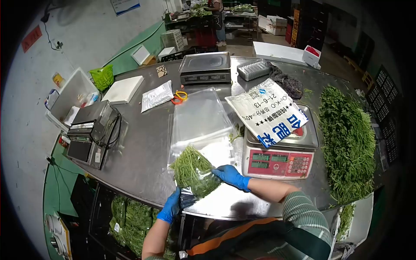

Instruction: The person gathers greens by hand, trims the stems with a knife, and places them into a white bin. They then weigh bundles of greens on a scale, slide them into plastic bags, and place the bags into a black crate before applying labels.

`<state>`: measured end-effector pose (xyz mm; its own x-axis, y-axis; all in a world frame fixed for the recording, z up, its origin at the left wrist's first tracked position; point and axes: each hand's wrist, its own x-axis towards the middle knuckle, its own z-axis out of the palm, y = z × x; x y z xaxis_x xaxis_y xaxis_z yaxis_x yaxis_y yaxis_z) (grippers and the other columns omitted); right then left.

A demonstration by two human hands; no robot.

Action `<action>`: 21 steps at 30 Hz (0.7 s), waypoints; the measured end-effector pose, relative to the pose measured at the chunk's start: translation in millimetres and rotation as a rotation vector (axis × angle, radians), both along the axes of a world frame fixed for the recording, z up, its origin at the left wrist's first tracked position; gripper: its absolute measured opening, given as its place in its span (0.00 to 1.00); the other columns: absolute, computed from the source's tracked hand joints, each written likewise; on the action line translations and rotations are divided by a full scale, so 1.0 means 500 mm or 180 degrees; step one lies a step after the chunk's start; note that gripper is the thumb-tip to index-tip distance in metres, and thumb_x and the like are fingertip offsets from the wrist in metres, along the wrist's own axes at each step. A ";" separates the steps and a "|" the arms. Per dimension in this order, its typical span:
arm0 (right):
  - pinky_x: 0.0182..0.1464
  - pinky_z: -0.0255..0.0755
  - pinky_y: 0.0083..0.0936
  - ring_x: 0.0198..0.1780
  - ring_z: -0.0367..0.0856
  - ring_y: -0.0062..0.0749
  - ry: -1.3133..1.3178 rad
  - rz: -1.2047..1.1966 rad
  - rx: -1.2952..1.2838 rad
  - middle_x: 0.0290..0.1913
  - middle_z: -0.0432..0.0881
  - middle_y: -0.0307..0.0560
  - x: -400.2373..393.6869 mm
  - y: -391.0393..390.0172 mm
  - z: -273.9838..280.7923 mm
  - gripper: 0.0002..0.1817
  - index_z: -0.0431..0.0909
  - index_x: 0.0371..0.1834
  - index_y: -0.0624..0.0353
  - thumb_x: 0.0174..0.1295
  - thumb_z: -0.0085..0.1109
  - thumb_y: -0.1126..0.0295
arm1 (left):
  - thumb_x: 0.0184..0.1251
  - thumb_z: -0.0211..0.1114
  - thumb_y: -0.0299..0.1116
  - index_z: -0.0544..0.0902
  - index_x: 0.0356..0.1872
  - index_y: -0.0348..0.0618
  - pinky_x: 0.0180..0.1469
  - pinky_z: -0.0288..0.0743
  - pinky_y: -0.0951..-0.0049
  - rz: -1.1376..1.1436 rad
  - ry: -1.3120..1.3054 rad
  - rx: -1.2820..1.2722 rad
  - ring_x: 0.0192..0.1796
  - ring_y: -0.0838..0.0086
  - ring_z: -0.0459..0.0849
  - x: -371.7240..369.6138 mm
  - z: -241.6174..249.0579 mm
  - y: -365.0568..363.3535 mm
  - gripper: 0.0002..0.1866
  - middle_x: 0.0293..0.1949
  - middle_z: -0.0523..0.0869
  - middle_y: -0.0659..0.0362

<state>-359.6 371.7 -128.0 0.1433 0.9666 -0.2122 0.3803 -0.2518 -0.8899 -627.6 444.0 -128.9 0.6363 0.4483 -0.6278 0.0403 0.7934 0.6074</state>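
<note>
A clear plastic bag of leafy greens [197,175] lies at the front of the metal table, stems toward the far side. My left hand [170,205], in a blue glove, is closed on its near left corner, beside a dark printed patch. My right hand [233,177], also blue-gloved, grips the bag's right edge, with the fingertips partly hidden by glare. Just beyond the bag lies a stack of flat clear plastic bags [200,115]. To the right of my right hand stands a red and white digital scale [278,164], with a printed white sack [266,108] across its pan.
A large heap of loose greens [346,143] covers the table's right side. Orange scissors [179,97] and a silver packet [157,96] lie beyond the bags. A black machine [92,132] stands at left. Below the front edge, a crate holds bagged greens [132,223]. A person [218,19] stands far back.
</note>
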 end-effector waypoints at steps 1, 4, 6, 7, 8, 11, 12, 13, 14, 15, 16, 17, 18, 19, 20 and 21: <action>0.38 0.70 0.29 0.31 0.79 0.41 0.0131 -0.0275 -0.0276 0.28 0.81 0.48 -0.001 0.008 -0.003 0.24 0.80 0.32 0.60 0.51 0.54 0.47 | 0.66 0.42 0.54 0.70 0.52 0.34 0.52 0.72 0.62 -0.0016 0.0004 0.0018 0.48 0.58 0.78 0.008 -0.005 0.005 0.30 0.46 0.78 0.46; 0.37 0.70 0.29 0.31 0.78 0.42 -0.0475 -0.0730 -0.0079 0.27 0.81 0.50 -0.009 0.022 -0.008 0.21 0.79 0.29 0.62 0.48 0.57 0.51 | 0.66 0.46 0.50 0.73 0.47 0.35 0.46 0.75 0.62 0.0331 0.0883 0.0024 0.42 0.59 0.81 0.027 -0.012 0.021 0.25 0.42 0.80 0.48; 0.38 0.71 0.30 0.31 0.78 0.43 -0.1176 -0.1290 0.0821 0.27 0.80 0.52 -0.005 0.035 -0.021 0.19 0.79 0.27 0.61 0.45 0.58 0.53 | 0.59 0.56 0.48 0.77 0.41 0.38 0.39 0.75 0.62 -0.0973 0.2823 0.2196 0.35 0.57 0.81 0.022 0.009 0.039 0.21 0.35 0.81 0.49; 0.39 0.71 0.31 0.32 0.79 0.42 -0.1080 -0.1080 0.0477 0.27 0.80 0.53 0.004 0.038 -0.015 0.18 0.79 0.28 0.61 0.45 0.59 0.55 | 0.55 0.61 0.47 0.79 0.37 0.39 0.36 0.75 0.62 -0.1663 0.3760 0.3297 0.31 0.55 0.81 0.021 0.022 0.044 0.20 0.31 0.82 0.49; 0.39 0.71 0.31 0.32 0.79 0.42 -0.1077 -0.1083 0.0476 0.27 0.80 0.53 0.008 0.042 -0.009 0.18 0.79 0.28 0.61 0.45 0.59 0.55 | 0.55 0.61 0.47 0.79 0.37 0.39 0.36 0.75 0.62 -0.1666 0.3762 0.3298 0.31 0.55 0.81 0.022 0.035 0.047 0.20 0.31 0.82 0.49; 0.35 0.72 0.28 0.28 0.79 0.36 -0.0171 -0.0437 -0.0485 0.26 0.80 0.51 0.017 0.056 0.004 0.16 0.79 0.28 0.63 0.46 0.60 0.58 | 0.44 0.67 0.49 0.76 0.45 0.39 0.43 0.71 0.61 -0.0604 0.3559 0.5139 0.39 0.54 0.78 0.028 0.074 0.033 0.28 0.39 0.80 0.49; 0.30 0.69 0.24 0.24 0.75 0.31 0.0558 -0.0426 -0.0592 0.23 0.78 0.47 0.015 0.063 0.006 0.14 0.78 0.27 0.63 0.48 0.59 0.61 | 0.44 0.67 0.49 0.73 0.49 0.38 0.46 0.70 0.62 -0.0457 0.3061 0.5618 0.43 0.54 0.76 0.038 0.087 0.017 0.32 0.43 0.78 0.48; 0.24 0.66 0.20 0.20 0.72 0.25 0.1283 -0.0393 -0.0708 0.20 0.75 0.43 0.010 0.073 0.009 0.12 0.78 0.26 0.63 0.49 0.58 0.63 | 0.44 0.67 0.50 0.70 0.53 0.37 0.48 0.69 0.63 -0.0297 0.2550 0.6050 0.48 0.54 0.75 0.053 0.101 -0.007 0.36 0.47 0.76 0.47; 0.19 0.63 0.16 0.16 0.69 0.20 0.2011 -0.0338 -0.0854 0.17 0.73 0.39 0.000 0.082 0.010 0.10 0.77 0.25 0.63 0.51 0.57 0.66 | 0.44 0.68 0.50 0.66 0.56 0.37 0.50 0.68 0.63 -0.0439 0.2603 0.6323 0.50 0.53 0.73 0.078 0.142 -0.049 0.39 0.49 0.74 0.46; 0.17 0.59 0.15 0.15 0.66 0.18 0.2234 -0.0246 -0.0732 0.17 0.70 0.36 -0.023 0.085 0.052 0.08 0.77 0.27 0.61 0.53 0.55 0.67 | 0.44 0.68 0.49 0.62 0.59 0.36 0.52 0.67 0.63 -0.0583 0.2696 0.6553 0.53 0.53 0.72 0.107 0.175 -0.082 0.42 0.52 0.72 0.44; 0.17 0.60 0.14 0.15 0.66 0.18 0.2331 -0.0151 -0.0696 0.18 0.71 0.36 -0.044 0.090 0.086 0.08 0.76 0.29 0.61 0.53 0.55 0.66 | 0.43 0.69 0.47 0.59 0.61 0.36 0.51 0.67 0.64 -0.0326 0.2797 0.6457 0.53 0.54 0.73 0.121 0.168 -0.085 0.45 0.53 0.72 0.44; 0.16 0.60 0.14 0.16 0.67 0.17 0.2430 0.0018 -0.0710 0.19 0.72 0.36 -0.075 0.097 0.119 0.09 0.76 0.31 0.61 0.54 0.55 0.66 | 0.43 0.70 0.45 0.56 0.63 0.36 0.51 0.68 0.65 -0.0035 0.2990 0.6309 0.53 0.55 0.74 0.124 0.155 -0.083 0.47 0.54 0.71 0.45; 0.16 0.61 0.11 0.17 0.68 0.16 0.2464 0.0142 -0.0564 0.21 0.74 0.36 -0.103 0.098 0.154 0.10 0.75 0.33 0.61 0.54 0.55 0.65 | 0.42 0.70 0.42 0.58 0.62 0.35 0.48 0.70 0.68 0.0371 0.2545 0.5375 0.47 0.58 0.77 0.118 0.147 -0.079 0.45 0.50 0.75 0.45; 0.17 0.63 0.10 0.18 0.69 0.16 0.2556 0.0113 -0.0508 0.21 0.74 0.36 -0.121 0.106 0.163 0.09 0.75 0.34 0.60 0.55 0.54 0.65 | 0.42 0.71 0.38 0.60 0.61 0.34 0.45 0.72 0.70 0.0870 0.2115 0.4462 0.42 0.60 0.80 0.101 0.147 -0.069 0.43 0.45 0.78 0.45; 0.18 0.65 0.11 0.18 0.70 0.16 0.2794 0.0166 -0.0268 0.23 0.75 0.38 -0.136 0.106 0.195 0.09 0.75 0.35 0.60 0.57 0.53 0.66 | 0.46 0.68 0.37 0.62 0.60 0.34 0.45 0.72 0.70 0.1039 0.2190 0.4006 0.43 0.60 0.80 0.077 0.154 -0.056 0.38 0.44 0.79 0.47; 0.23 0.69 0.13 0.21 0.72 0.17 0.2721 0.0152 0.0020 0.27 0.78 0.39 -0.143 0.094 0.237 0.10 0.75 0.38 0.63 0.58 0.52 0.67 | 0.50 0.65 0.35 0.64 0.59 0.34 0.46 0.72 0.70 0.1250 0.2231 0.3553 0.43 0.60 0.80 0.046 0.158 -0.038 0.34 0.43 0.80 0.49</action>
